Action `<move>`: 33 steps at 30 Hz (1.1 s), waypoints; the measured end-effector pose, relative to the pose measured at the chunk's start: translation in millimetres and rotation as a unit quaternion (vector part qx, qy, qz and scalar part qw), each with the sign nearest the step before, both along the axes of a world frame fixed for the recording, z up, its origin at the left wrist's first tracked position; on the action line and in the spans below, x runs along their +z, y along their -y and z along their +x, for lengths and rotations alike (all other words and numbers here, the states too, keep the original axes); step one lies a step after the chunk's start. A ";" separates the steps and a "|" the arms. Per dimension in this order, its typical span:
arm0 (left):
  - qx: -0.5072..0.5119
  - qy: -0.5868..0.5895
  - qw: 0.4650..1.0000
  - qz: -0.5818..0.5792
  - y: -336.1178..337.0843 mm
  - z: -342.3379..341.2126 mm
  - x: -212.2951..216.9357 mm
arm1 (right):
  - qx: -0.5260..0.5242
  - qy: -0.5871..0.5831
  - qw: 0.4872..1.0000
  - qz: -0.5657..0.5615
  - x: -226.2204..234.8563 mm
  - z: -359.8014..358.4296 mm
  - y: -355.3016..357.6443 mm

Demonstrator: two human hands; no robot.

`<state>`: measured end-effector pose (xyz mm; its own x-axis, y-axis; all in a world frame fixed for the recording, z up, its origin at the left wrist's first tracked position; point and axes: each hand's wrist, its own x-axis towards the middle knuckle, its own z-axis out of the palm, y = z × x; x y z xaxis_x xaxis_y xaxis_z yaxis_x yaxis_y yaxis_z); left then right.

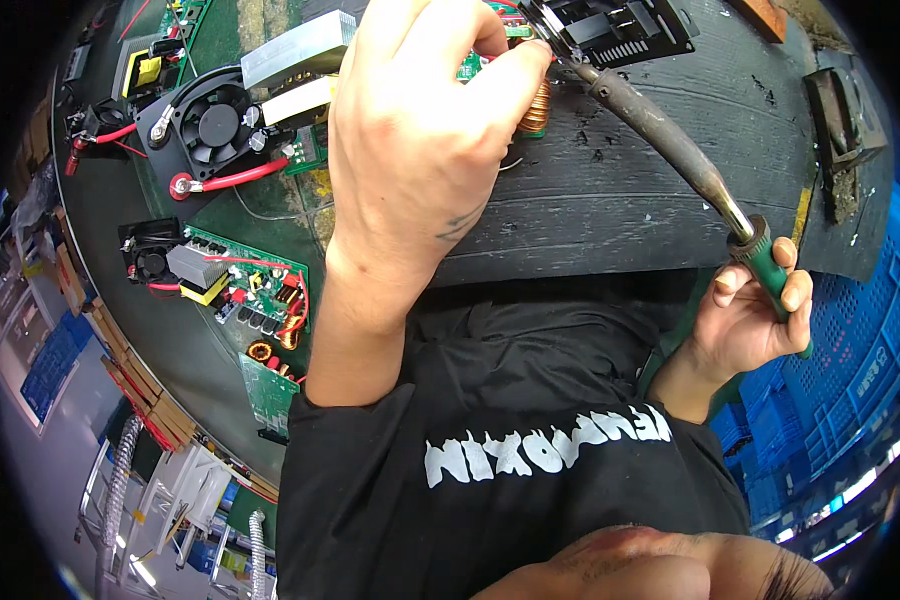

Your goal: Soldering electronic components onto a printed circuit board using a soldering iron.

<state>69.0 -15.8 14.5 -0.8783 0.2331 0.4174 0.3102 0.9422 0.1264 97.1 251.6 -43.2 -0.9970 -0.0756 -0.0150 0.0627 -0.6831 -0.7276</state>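
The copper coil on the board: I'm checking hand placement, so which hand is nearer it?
Left. The left hand rests right beside the copper coil; the right hand sits far back, gripping the soldering iron.

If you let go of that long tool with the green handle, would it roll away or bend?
The soldering iron probably wouldn't bend: its shaft looks like straight, stiff metal. It might roll, since the green handle in the right hand looks round. It likely feels front-heavy, because the long shaft sticks out far beyond the grip. Its tip sits by the left hand.
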 end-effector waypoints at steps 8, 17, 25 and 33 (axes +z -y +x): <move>0.002 -0.004 1.000 -0.015 0.7 2.2 -2.5 | 0.011 -0.002 1.000 -0.010 3.9 0.6 1.4; 0.003 -0.006 1.000 -0.017 -0.3 1.5 -2.7 | 0.010 -0.020 1.000 0.003 0.2 0.7 0.4; 0.001 -0.006 1.000 -0.014 -1.6 -0.3 -3.0 | 0.029 -0.018 0.999 -0.022 3.2 1.3 1.9; -0.004 -0.009 1.000 -0.019 -2.0 0.4 -2.4 | 0.012 -0.034 0.999 -0.003 0.5 3.2 1.1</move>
<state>69.4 -13.9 12.1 -0.8692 0.2558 0.4232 0.3192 0.9439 0.0850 100.3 250.5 -42.7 -0.9937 -0.0986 0.0530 0.0294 -0.6867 -0.7264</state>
